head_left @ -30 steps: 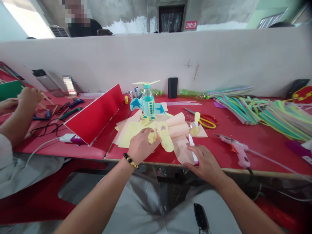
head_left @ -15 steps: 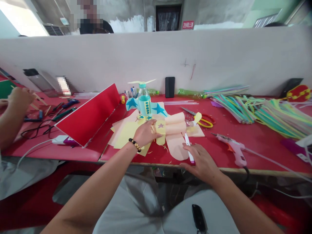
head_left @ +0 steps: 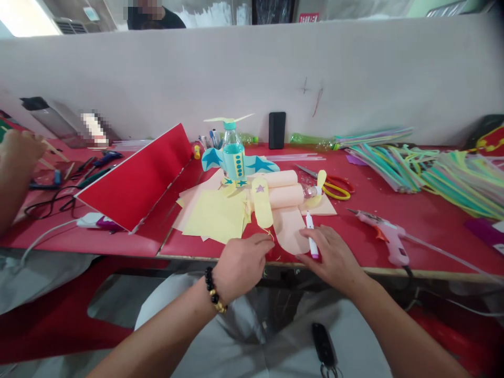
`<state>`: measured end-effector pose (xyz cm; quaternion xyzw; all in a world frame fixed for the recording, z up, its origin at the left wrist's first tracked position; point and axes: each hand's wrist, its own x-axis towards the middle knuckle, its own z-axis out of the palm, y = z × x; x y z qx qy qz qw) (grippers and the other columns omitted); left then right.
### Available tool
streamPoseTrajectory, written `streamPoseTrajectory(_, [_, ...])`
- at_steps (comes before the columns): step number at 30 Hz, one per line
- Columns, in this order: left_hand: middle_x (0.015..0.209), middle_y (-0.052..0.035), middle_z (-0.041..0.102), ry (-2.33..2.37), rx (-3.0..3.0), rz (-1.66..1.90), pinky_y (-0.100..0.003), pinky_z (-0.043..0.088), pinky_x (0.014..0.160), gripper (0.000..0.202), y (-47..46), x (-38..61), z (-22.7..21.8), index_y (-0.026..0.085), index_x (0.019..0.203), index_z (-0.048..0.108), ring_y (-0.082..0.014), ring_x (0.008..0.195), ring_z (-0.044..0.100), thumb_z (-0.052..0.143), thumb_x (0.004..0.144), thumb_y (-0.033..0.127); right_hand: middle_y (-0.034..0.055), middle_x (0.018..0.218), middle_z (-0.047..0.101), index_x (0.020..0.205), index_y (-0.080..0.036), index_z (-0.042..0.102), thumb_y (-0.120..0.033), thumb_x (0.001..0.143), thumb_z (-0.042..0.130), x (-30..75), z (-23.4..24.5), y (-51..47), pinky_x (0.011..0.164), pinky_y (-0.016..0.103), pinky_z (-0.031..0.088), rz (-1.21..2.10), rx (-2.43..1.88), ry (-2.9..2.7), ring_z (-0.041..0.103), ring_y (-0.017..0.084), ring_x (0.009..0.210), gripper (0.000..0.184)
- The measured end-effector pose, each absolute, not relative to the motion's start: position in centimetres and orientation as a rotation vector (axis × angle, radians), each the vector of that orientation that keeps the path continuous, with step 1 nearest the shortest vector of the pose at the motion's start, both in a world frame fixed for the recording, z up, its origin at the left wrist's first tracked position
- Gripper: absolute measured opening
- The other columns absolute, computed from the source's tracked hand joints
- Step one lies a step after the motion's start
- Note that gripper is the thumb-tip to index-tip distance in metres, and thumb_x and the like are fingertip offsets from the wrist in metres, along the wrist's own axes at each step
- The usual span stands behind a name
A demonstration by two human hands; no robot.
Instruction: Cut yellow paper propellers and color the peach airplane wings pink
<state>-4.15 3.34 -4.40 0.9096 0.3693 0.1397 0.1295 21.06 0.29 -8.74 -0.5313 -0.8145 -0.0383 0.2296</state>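
Note:
My left hand (head_left: 246, 262), with a beaded bracelet on its wrist, is low at the table's front edge. Its fingers are loosely stretched to the right beside thin yellow paper scraps (head_left: 270, 233); I see nothing held in it. A white marker (head_left: 311, 239) with a purple end is between the fingers of my right hand (head_left: 334, 257), beside a rounded pink paper piece (head_left: 290, 231). Just behind lies a pink paper-wrapped bottle plane (head_left: 287, 195) with a yellow propeller and a yellow wing strip (head_left: 262, 205) bearing a purple star. A blue bottle plane (head_left: 235, 163) stands upright behind the paper.
Yellow and pink sheets (head_left: 216, 215) lie left of centre, near a leaning red board (head_left: 145, 184). Scissors (head_left: 333, 186), a pink glue gun (head_left: 388, 239) and bundled colored strips (head_left: 394, 168) are on the right. Another person's hand (head_left: 19, 149) works at far left.
My left hand has let go of the yellow wing strip and moved down toward the table edge by the scraps. My right hand stays with the marker. The view has tilted down.

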Motion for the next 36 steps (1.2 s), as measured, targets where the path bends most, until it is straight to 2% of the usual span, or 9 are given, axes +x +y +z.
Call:
streamPoseTrajectory(5, [0.14,-0.0137,0.051,1.13,2.835,0.046,-0.037,0.056,0.074,0.048,3.7,-2.6,-5.4,0.014,0.134,0.05,-0.0247,0.097,0.066,0.042,0.087,0.013,0.0118,0.097,0.067,0.109,-0.018,0.052,-0.041,0.088,0.059,21.1,-8.1,0.9,0.083,0.044,0.047,-0.148,-1.403,-2.281,0.06,0.029,0.087,0.032])
streamPoseTrajectory(9, [0.147,-0.0156,0.043,1.26,2.849,-0.073,-0.041,0.056,0.075,0.053,3.8,-1.8,-4.7,0.012,0.14,0.044,-0.0281,0.098,0.066,0.039,0.087,0.01,0.0104,0.09,0.066,0.107,-0.017,0.054,-0.022,0.09,0.055,21.5,-8.4,0.8,0.079,0.039,0.048,-0.205,-1.246,-2.346,0.058,0.026,0.084,0.017])
streamPoseTrajectory(13, [0.153,-0.0186,0.031,1.29,2.825,-0.165,-0.04,0.056,0.068,0.057,4.1,-1.2,-4.1,0.011,0.144,0.037,-0.0268,0.088,0.069,0.039,0.087,0.012,0.0096,0.087,0.064,0.106,-0.017,0.056,-0.012,0.089,0.05,22.1,-9.1,0.9,0.073,0.036,0.049,-0.204,-1.195,-2.35,0.057,0.024,0.079,0.019])
streamPoseTrajectory(15, [0.151,-0.0213,0.033,1.325,2.812,-0.162,-0.04,0.055,0.072,0.058,4.7,-1.1,-4.0,0.009,0.144,0.035,-0.0271,0.091,0.068,0.04,0.087,0.013,0.0088,0.087,0.065,0.105,-0.018,0.055,-0.011,0.089,0.05,22.1,-9.0,1.1,0.073,0.036,0.049,-0.187,-1.221,-2.292,0.059,0.023,0.079,0.019])
streamPoseTrajectory(20, [0.13,-0.0218,0.055,1.235,2.869,0.081,-0.042,0.043,0.101,0.045,5.9,-1.1,-4.9,0.003,0.133,0.046,-0.0282,0.121,0.052,0.035,0.09,0.009,0.0058,0.09,0.067,0.104,-0.022,0.053,-0.017,0.088,0.054,21.5,-7.1,1.8,0.075,0.033,0.052,-0.183,-1.301,-1.996,0.066,0.022,0.082,0.017])
streamPoseTrajectory(24, [0.133,-0.0233,0.051,1.113,2.837,0.186,-0.046,0.035,0.109,0.048,7.0,-0.4,-6.1,0.001,0.135,0.043,-0.0288,0.13,0.043,0.037,0.087,0.008,0.0042,0.089,0.068,0.105,-0.024,0.052,-0.018,0.086,0.058,21.0,-5.5,2.3,0.075,0.032,0.053,-0.19,-1.312,-1.853,0.068,0.021,0.08,0.021])
streamPoseTrajectory(30, [0.135,-0.0221,0.052,1.071,2.732,0.122,-0.048,0.039,0.106,0.048,8.0,1.4,-6.1,0.007,0.126,0.052,-0.0303,0.129,0.045,0.047,0.079,0.007,0.0048,0.091,0.068,0.105,-0.024,0.052,-0.019,0.086,0.058,20.8,-4.7,2.6,0.077,0.034,0.053,-0.218,-1.337,-1.841,0.069,0.023,0.081,0.021])
streamPoseTrajectory(33, [0.15,-0.0211,0.036,0.638,2.785,0.016,-0.049,0.029,0.114,0.06,5.0,0.5,-5.3,0.006,0.138,0.042,-0.0311,0.141,0.029,0.053,0.08,0.017,0.0041,0.091,0.068,0.107,-0.024,0.052,-0.018,0.086,0.058,21.1,-4.7,2.4,0.078,0.032,0.053,-0.19,-1.32,-1.828,0.069,0.021,0.081,0.023])
streamPoseTrajectory(36, [0.147,-0.0127,0.044,0.043,2.694,-0.044,-0.031,0.03,0.116,0.052,1.6,-1.1,-4.5,0.009,0.135,0.048,-0.02,0.141,0.033,0.047,0.083,0.013,0.0034,0.09,0.068,0.108,-0.025,0.051,-0.017,0.086,0.058,21.3,-4.9,1.9,0.078,0.033,0.053,-0.13,-1.307,-1.824,0.069,0.021,0.082,0.024])
